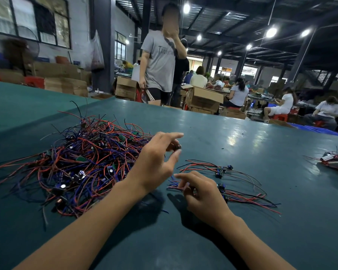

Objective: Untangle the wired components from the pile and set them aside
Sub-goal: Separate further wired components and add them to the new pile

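- Centrally, on the teal surface [242, 137]: a tangled pile [82, 164] of red, blue and black leads with small dark parts and green boards, spread left of the middle.
- Just right of the pile, raised off the surface: left hand [154, 162], index finger pointing outward, grip narrow, pinching a small dark component [178, 146] between the thumb tip and a bent finger.
- Nearer the camera and lower: right hand [203, 193], fingers bent down onto the left ends of some blue and red leads; impossible to tell whether that grip is pinching them or merely touching.
- Right of both hands, apart from the pile: two loose groups of sorted wired components [221, 171], leads roughly parallel and trailing rightward, dark blue parts toward the left end; the nearer group partly under the right hand.
- At the far right edge: another bundle [334, 161] of red and black leads with pale blocks, well apart from the rest.
- Beyond the surface: a standing person [160, 63] in a grey T-shirt, one hand lifted to the face; open cardboard boxes [203, 98] alongside; seated workers [240, 92] further back under ceiling lamps.
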Demonstrator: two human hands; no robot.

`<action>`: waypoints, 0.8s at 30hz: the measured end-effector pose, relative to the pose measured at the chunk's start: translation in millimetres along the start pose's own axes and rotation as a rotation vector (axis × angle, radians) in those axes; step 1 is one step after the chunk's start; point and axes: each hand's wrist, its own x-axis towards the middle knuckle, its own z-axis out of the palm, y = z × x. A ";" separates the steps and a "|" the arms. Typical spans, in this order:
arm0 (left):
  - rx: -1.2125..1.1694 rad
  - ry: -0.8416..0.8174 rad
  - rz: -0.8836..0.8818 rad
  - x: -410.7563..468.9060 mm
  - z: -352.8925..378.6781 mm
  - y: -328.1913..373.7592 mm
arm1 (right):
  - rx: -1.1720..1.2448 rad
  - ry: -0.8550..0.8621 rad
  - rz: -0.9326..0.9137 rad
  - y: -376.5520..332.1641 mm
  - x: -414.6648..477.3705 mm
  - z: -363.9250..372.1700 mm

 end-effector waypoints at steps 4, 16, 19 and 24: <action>-0.840 -0.039 -0.563 -1.4 6.6 -2.3 | 0.050 0.041 0.056 1.7 0.9 1.4; -1.385 0.162 -0.727 8.9 -6.3 -3.2 | 0.441 0.314 0.255 0.2 3.1 -2.7; -1.435 0.209 -0.720 10.0 -5.9 -3.2 | 0.451 0.331 0.276 -1.2 4.1 -2.5; -1.482 0.255 -0.718 10.9 -7.0 -6.6 | 0.449 0.329 0.298 2.0 4.9 0.6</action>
